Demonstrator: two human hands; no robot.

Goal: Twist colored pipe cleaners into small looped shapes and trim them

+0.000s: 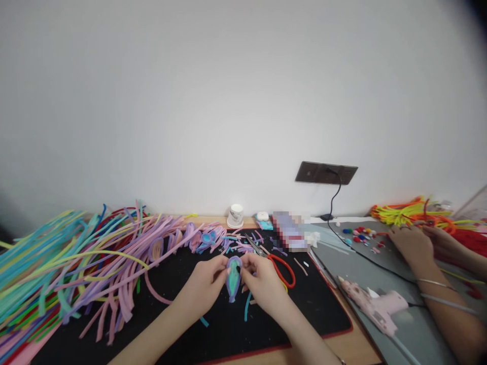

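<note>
Between my two hands, low in the middle of the head view, is a small leaf-shaped piece of fuzzy stems (233,280), teal inside with a purple rim, its pointed end downward. My left hand (209,281) pinches its left edge near the top. Opposite, my right hand (261,281) grips the right edge with thumb and fingers. A small dark spot shows on the piece beside the right fingertips. Red-handled scissors (282,271) lie just behind my right hand, and a short teal stem (247,306) is below it on the black mat (304,314).
Bundles of pastel stems (125,268) cover the left side. Cut scraps, a white cup (236,215) and a phone (289,230) lie at the back. On the right are a pink glue gun (376,304), a black cord (373,261), pompoms and another person's hands (413,246).
</note>
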